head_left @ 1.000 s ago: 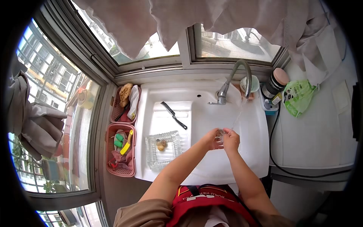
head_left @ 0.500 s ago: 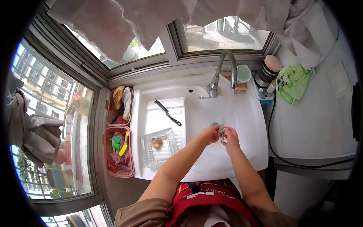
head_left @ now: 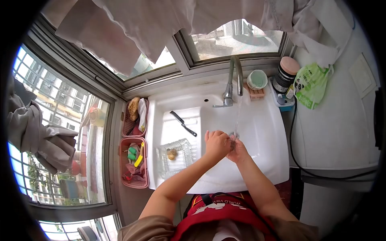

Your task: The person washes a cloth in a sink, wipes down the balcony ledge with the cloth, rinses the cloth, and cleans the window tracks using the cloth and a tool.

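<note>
Water runs from the faucet (head_left: 237, 76) onto my two hands, which are close together over the sink (head_left: 261, 120). My left hand (head_left: 218, 145) is curled, with its fingertips against the right palm. My right hand (head_left: 239, 151) is cupped beside and slightly under it. Whatever lies between them is small, greyish and mostly covered by the fingers, so I cannot tell its kind. To the left, a black-handled knife (head_left: 183, 123) lies on the sink's drainboard. Nearer me is a clear ribbed glass dish (head_left: 186, 154) holding a few small brown lumps (head_left: 171, 154).
Two pink baskets stand along the left edge: the far basket (head_left: 145, 127) and the near basket (head_left: 136, 184) with a yellow-handled tool (head_left: 139, 160). Behind the sink's right side are a white cup (head_left: 257, 79), a dark jar (head_left: 284, 76) and a green bag (head_left: 311, 85). A black cable (head_left: 293, 140) runs along the right.
My left hand has turned over and closed nearer the right palm, covering the greyish thing that showed between my fingers before. The view has shifted slightly.
</note>
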`<action>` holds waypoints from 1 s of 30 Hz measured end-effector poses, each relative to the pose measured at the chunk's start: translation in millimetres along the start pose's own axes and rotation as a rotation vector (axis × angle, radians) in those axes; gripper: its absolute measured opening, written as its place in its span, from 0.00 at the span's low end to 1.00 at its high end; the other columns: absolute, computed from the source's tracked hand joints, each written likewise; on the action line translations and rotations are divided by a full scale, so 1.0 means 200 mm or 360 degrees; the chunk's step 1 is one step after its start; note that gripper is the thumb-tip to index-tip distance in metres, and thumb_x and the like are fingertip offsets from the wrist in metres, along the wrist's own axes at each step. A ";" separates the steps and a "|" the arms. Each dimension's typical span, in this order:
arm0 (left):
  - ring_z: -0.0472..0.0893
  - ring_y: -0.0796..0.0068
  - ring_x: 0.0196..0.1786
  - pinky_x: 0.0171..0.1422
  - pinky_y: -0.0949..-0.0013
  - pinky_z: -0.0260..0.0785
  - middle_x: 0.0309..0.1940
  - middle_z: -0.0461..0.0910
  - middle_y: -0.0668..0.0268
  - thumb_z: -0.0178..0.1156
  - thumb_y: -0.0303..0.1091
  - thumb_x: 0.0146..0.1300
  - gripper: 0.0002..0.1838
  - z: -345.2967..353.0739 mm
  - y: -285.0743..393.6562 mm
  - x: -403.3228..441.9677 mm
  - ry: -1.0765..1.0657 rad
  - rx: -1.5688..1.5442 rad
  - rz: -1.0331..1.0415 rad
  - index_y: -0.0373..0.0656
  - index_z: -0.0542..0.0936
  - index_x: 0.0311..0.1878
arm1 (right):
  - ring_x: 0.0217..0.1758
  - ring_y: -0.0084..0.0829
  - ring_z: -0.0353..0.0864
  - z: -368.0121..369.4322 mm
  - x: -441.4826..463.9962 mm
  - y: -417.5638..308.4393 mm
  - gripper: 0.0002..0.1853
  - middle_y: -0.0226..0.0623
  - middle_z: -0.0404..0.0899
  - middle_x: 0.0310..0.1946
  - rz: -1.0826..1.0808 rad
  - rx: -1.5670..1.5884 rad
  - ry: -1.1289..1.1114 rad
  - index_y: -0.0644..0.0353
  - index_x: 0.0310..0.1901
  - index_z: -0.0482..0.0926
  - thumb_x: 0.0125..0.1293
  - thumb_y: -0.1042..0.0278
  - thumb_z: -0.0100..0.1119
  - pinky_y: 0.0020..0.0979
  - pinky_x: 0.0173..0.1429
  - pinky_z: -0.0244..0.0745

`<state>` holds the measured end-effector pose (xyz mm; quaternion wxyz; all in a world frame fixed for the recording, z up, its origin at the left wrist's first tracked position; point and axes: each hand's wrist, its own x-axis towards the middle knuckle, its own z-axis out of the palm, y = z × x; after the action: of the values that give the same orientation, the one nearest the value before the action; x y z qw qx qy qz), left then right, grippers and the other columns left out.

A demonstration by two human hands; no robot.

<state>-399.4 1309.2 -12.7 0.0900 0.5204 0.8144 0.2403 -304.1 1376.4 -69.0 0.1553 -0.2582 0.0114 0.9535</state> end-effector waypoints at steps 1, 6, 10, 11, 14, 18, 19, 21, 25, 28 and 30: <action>0.75 0.64 0.44 0.57 0.53 0.59 0.35 0.79 0.64 0.55 0.35 0.55 0.08 -0.01 -0.01 0.01 0.0003 0.0008 0.0000 0.46 0.78 0.36 | 0.37 0.27 0.77 0.07 -0.04 0.00 0.11 0.32 0.77 0.35 0.0029 -0.0011 0.0106 0.54 0.37 0.72 0.66 0.57 0.47 0.29 0.41 0.74; 0.78 0.69 0.31 0.34 0.68 0.71 0.31 0.77 0.60 0.48 0.29 0.63 0.06 0.07 -0.13 0.02 0.0061 -0.0881 -0.0629 0.40 0.71 0.41 | 0.26 0.22 0.72 -0.08 0.02 -0.07 0.05 0.27 0.76 0.28 0.0058 -0.0339 0.0290 0.54 0.36 0.73 0.63 0.64 0.51 0.21 0.30 0.67; 0.76 0.77 0.34 0.36 0.73 0.70 0.33 0.76 0.62 0.46 0.27 0.64 0.07 0.10 -0.08 0.04 -0.0147 -0.1562 -0.0817 0.38 0.71 0.43 | 0.31 0.23 0.73 -0.22 0.02 -0.10 0.06 0.27 0.76 0.32 0.0040 -0.0366 0.0286 0.53 0.39 0.74 0.62 0.66 0.51 0.28 0.38 0.69; 0.76 0.77 0.35 0.38 0.74 0.70 0.34 0.77 0.62 0.47 0.27 0.64 0.08 0.10 -0.06 0.05 -0.0318 -0.1690 -0.0866 0.38 0.72 0.44 | 0.35 0.25 0.74 -0.19 -0.02 -0.11 0.08 0.30 0.76 0.34 0.0064 -0.0370 0.0257 0.54 0.41 0.74 0.63 0.64 0.50 0.31 0.43 0.70; 0.76 0.76 0.36 0.39 0.77 0.69 0.35 0.77 0.63 0.49 0.28 0.63 0.10 0.16 -0.01 0.07 -0.0398 -0.1647 -0.0951 0.38 0.72 0.46 | 0.37 0.26 0.74 -0.09 -0.07 -0.09 0.10 0.30 0.76 0.35 0.0091 -0.0442 0.0171 0.55 0.44 0.72 0.63 0.65 0.49 0.36 0.48 0.68; 0.77 0.74 0.39 0.42 0.71 0.69 0.38 0.77 0.63 0.52 0.32 0.63 0.11 0.32 -0.11 0.09 -0.0247 -0.1342 -0.1030 0.39 0.73 0.46 | 0.40 0.27 0.74 -0.08 -0.10 -0.09 0.12 0.30 0.75 0.37 -0.0047 -0.0691 0.0387 0.55 0.46 0.71 0.63 0.63 0.49 0.37 0.49 0.68; 0.77 0.73 0.40 0.43 0.67 0.70 0.38 0.77 0.64 0.51 0.36 0.63 0.11 0.31 -0.12 0.10 -0.0347 -0.1462 -0.1389 0.41 0.74 0.45 | 0.38 0.26 0.74 -0.06 -0.13 -0.09 0.11 0.31 0.76 0.36 -0.0151 -0.0883 0.0438 0.56 0.44 0.72 0.63 0.62 0.50 0.35 0.46 0.69; 0.77 0.71 0.41 0.44 0.62 0.70 0.39 0.77 0.65 0.51 0.39 0.63 0.12 0.28 -0.12 0.09 -0.0456 -0.1562 -0.1751 0.42 0.74 0.45 | 0.36 0.26 0.75 -0.04 -0.14 -0.07 0.11 0.31 0.76 0.35 -0.0258 -0.1064 0.0492 0.58 0.42 0.73 0.62 0.61 0.51 0.32 0.44 0.69; 0.77 0.69 0.37 0.45 0.60 0.70 0.35 0.76 0.66 0.48 0.45 0.64 0.14 0.26 -0.01 0.06 -0.1132 -0.2569 -0.1781 0.47 0.76 0.42 | 0.27 0.26 0.74 -0.01 -0.14 -0.05 0.16 0.35 0.78 0.25 -0.0769 -0.2319 0.0500 0.66 0.29 0.75 0.59 0.58 0.57 0.29 0.35 0.70; 0.77 0.68 0.40 0.47 0.61 0.70 0.40 0.77 0.65 0.48 0.41 0.63 0.13 0.37 0.00 0.10 -0.1016 -0.2420 -0.1705 0.45 0.74 0.45 | 0.28 0.25 0.74 -0.11 -0.05 -0.08 0.17 0.35 0.78 0.25 -0.0841 -0.1989 0.0552 0.67 0.27 0.75 0.58 0.57 0.58 0.28 0.35 0.70; 0.76 0.68 0.43 0.52 0.65 0.66 0.38 0.78 0.67 0.47 0.37 0.62 0.13 0.38 0.03 0.09 -0.0819 -0.2118 -0.1448 0.45 0.75 0.47 | 0.32 0.24 0.74 -0.12 -0.03 -0.09 0.17 0.34 0.76 0.28 -0.0846 -0.1456 0.0667 0.65 0.33 0.73 0.60 0.56 0.56 0.27 0.35 0.70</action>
<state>-372.2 1349.5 -74.6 0.6484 0.0190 0.5873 0.4841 -281.6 1389.7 -84.6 0.2567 -0.4769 -0.4376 0.7178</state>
